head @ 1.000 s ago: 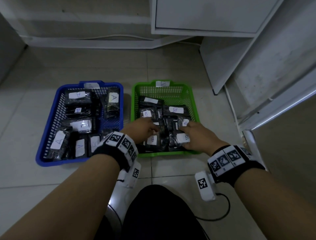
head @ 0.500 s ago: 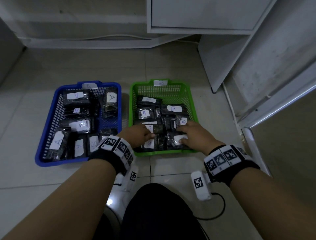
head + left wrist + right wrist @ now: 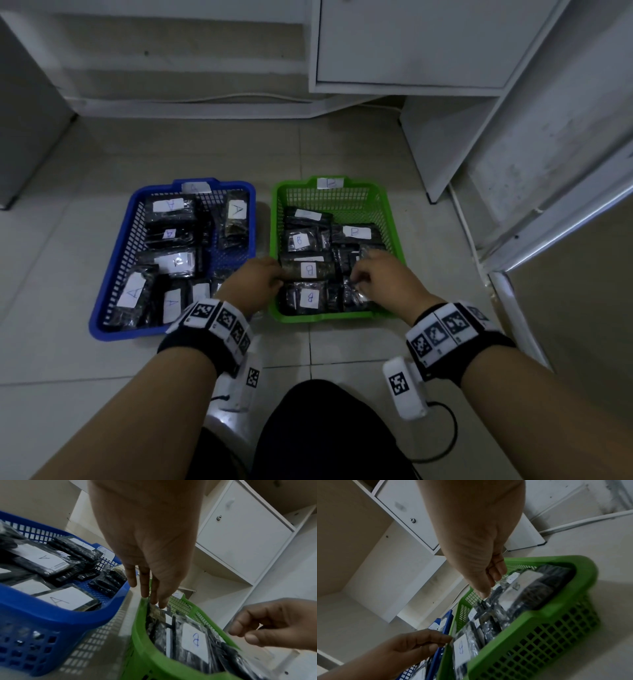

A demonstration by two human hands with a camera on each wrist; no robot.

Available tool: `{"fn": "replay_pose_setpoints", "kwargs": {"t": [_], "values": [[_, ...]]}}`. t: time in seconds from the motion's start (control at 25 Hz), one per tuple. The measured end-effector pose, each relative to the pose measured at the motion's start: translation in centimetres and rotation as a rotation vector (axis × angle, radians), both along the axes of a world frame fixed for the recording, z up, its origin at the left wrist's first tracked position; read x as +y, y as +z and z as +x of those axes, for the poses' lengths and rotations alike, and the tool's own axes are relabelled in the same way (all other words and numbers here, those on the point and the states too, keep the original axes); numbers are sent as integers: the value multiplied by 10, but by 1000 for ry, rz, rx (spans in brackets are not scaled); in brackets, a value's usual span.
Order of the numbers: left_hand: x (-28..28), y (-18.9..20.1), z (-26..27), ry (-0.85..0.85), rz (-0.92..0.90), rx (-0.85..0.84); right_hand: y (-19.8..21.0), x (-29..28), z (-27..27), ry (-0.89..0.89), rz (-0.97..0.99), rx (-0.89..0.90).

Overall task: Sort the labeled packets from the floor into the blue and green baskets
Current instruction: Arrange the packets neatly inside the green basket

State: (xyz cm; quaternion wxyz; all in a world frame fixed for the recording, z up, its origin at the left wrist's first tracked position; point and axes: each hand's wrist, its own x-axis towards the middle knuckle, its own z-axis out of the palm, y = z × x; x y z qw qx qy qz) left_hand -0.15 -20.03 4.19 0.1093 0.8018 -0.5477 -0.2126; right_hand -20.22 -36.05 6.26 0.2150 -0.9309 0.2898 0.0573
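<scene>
Packets (image 3: 310, 270) marked B fill green basket (image 3: 394, 222).

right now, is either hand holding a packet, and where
Left hand holds nothing; straight fingertips touch a packet's end. Right hand curled inside green basket: cannot tell.

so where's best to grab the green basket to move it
By the long side rims of the green basket, one hand each side from above: the rim forms a thick rolled lip, the mesh walls flex, and packets labelled B fill the inside.
</scene>
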Motion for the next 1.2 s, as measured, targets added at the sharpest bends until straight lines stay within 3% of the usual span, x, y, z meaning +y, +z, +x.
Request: {"fn": "replay_pose_setpoints", "kwargs": {"t": [0.12, 0.28, 0.4, 0.52, 0.68, 0.76, 0.88, 1.0, 1.2], "values": [[-15, 1, 15, 34, -73, -11, 10, -23, 30, -53, -28, -74], [-57, 3, 35, -29, -1, -29, 2, -74, 74, -92, -88, 45], [-85, 4, 45, -101, 66, -14, -9, -93, 98, 46, -103, 201], [-103, -9, 53, -226, 107, -149, -24, -105, 111, 194, -97, 295], [-106, -26, 58, -181, 222, -163, -32, -116, 114, 240, -56, 330], [-103, -27, 59, -150, 197, -100, -31, -120, 120, 205, 4, 337], [-98, -29, 61, -78, 79, -60, -31, -125, 140, 64, 109, 194], [-90, -35, 66, -36, -65, -137, -42, -124, 164, 83, 184, 228], [-83, -39, 76, 33, -100, -11, -58, -120, 181, 86, 189, 196]]}}
